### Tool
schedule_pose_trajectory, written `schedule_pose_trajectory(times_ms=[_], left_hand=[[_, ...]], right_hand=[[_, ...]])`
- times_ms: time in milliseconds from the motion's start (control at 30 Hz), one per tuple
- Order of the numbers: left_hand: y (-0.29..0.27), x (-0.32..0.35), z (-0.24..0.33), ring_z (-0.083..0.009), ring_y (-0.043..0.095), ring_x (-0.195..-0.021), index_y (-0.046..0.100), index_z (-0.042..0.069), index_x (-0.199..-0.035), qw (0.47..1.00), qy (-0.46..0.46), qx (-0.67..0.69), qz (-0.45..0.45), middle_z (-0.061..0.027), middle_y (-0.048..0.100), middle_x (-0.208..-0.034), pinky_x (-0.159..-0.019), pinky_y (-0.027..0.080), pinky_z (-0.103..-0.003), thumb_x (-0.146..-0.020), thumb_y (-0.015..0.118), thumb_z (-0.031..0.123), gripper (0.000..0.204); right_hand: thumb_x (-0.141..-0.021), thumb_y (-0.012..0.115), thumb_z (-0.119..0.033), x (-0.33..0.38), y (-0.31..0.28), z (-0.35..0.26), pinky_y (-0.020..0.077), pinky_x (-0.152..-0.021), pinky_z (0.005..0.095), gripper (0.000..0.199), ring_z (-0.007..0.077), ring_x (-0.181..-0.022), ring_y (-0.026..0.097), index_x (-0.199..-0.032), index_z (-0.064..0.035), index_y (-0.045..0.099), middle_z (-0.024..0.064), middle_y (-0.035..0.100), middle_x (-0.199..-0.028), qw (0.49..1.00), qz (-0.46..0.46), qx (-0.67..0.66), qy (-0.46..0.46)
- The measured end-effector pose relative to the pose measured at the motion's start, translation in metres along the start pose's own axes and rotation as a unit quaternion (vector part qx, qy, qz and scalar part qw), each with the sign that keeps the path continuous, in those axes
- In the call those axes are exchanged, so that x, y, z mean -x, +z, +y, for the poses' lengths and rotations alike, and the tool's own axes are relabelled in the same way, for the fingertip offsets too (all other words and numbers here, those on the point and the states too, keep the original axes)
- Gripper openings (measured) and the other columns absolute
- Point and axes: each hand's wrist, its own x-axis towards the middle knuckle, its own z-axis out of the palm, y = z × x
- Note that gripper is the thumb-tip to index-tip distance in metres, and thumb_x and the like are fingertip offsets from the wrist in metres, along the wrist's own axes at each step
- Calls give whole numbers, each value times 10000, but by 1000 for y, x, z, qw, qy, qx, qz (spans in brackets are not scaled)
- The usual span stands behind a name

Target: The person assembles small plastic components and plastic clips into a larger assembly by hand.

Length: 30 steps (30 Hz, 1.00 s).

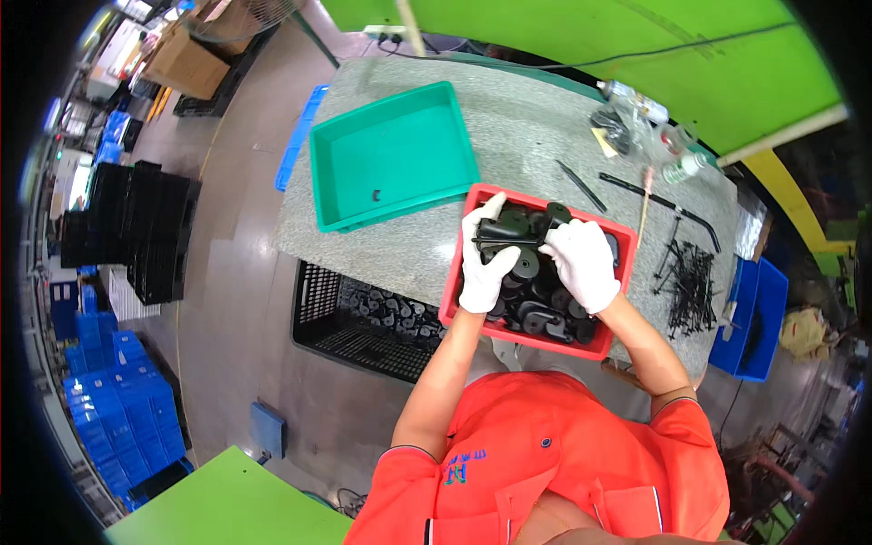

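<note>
My left hand, in a white glove, is closed around a rounded black plastic part, with the thumb below it and the fingers above. A thin dark stick-like piece runs along the part toward my right hand. That hand, also gloved in white, has its fingertips pinched together at the part's right end; what lies between them is hidden. Both hands are over a red bin filled with similar black plastic parts, some with round ends.
A green tray with one small black piece stands left on the grey table. Rightward lie a black rod, a bent bar, thin black pieces and bottles. Below is a black crate of parts.
</note>
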Motion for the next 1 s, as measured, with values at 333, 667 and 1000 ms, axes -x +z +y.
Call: schedule_pose_trajectory(times_ms=[333,667,1000], left_hand=[[23,20,-16,-166,595,-799,440,96,-1064,949,-116,-253,-149,-62,558,-898,-658,509,-311,-768,670,24,381],[25,39,12,-310,536,-923,551,97,-1001,697,36,-700,-150,-112,567,-951,-725,500,-417,-695,639,106,318],[-34,50,-13,-346,481,-964,541,48,-1036,761,-21,-648,-10,-150,540,-990,-837,416,-432,-719,734,230,413]], right_hand=[[-783,616,-195,57,-32,44,365,-634,355,102,247,-668,498,-761,-118,554,65,485,-659,999,-32,32,21],[-857,560,-259,87,-38,38,417,-614,410,167,305,-672,580,-806,-104,526,102,547,-645,985,-142,-73,68],[-936,485,-253,96,-27,66,327,-543,254,267,94,-569,361,-809,-23,535,-19,424,-624,799,-129,-510,292]])
